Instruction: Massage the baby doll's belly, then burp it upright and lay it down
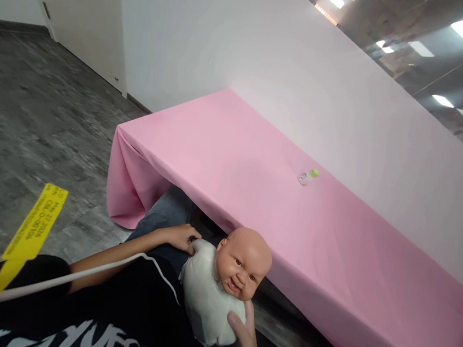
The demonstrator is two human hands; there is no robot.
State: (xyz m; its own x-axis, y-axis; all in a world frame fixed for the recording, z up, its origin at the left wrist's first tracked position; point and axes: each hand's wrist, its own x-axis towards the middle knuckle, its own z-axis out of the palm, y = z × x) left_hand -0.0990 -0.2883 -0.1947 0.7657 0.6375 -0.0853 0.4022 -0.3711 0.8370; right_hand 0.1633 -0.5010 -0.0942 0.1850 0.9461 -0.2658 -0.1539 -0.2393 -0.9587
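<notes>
white cloth doll [216, 291] lies on my lap, just short of the pink table [334, 238] edge. my left hand [182, 237] clasps its upper side; my right hand [245, 334] grips its lower end. small bottle [308, 176] sits well apart on the tabletop, open cloth all round.
</notes>
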